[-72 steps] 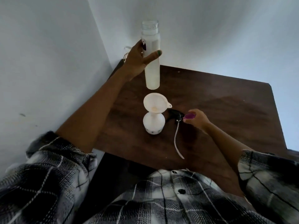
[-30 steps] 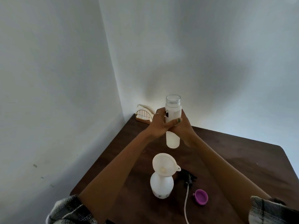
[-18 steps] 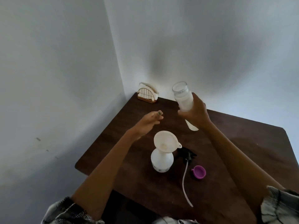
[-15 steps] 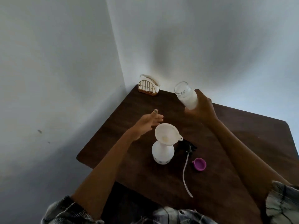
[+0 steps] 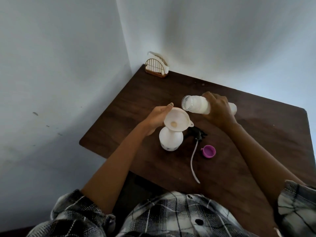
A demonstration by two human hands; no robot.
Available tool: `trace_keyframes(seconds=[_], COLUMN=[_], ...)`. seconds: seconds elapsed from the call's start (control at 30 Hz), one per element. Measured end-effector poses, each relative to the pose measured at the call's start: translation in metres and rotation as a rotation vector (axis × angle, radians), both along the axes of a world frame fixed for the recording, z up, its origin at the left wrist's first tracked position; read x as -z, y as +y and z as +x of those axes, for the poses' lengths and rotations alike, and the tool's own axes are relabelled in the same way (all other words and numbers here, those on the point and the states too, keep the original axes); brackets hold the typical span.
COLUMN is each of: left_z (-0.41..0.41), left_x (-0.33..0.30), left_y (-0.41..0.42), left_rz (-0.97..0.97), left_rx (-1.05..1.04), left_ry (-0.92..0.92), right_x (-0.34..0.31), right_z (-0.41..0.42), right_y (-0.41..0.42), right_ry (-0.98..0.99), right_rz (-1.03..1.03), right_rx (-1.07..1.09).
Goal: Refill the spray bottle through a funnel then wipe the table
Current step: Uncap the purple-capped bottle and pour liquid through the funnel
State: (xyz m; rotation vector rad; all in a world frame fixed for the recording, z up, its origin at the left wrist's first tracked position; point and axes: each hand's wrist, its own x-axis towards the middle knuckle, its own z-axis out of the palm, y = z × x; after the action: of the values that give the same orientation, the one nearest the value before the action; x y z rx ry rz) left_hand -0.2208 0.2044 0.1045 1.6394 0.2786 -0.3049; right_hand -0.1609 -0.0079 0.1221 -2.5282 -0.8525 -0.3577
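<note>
**Napkin holder, bare walls, dark floor**

Well beyond the left hand (image 5: 159,117), up and slightly left of it, at the far corner of the dark wooden table (image 5: 256,142): a small arched napkin holder of cream wire on a brown base (image 5: 156,70), upright, just beside both walls. Inside it, white paper napkins (image 5: 153,54), one edge poking above the arch.

Left of that hand: a plain pale bluish wall (image 5: 59,65), with a few small dark scuff marks (image 5: 35,113) low down. Beyond the right hand (image 5: 218,110): a second plain pale wall (image 5: 222,40), meeting the first in a vertical corner line above the holder.

Nearer than the left hand, under the table's near edge: dark floor (image 5: 130,194), detail too dim to tell.
</note>
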Motion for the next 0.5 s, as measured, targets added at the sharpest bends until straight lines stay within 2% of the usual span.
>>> trace_keyframes(seconds=[0.5], left_z=[-0.0037], left_x=[-0.0038], left_y=[0.0021], left_rz=[-0.010], left_rx=[0.020], left_ry=[-0.019], right_x=[0.0012], right_z=[0.0051], right_y=[0.0049], right_ry=[-0.111], right_rz=[-0.085], right_rx=[-0.082])
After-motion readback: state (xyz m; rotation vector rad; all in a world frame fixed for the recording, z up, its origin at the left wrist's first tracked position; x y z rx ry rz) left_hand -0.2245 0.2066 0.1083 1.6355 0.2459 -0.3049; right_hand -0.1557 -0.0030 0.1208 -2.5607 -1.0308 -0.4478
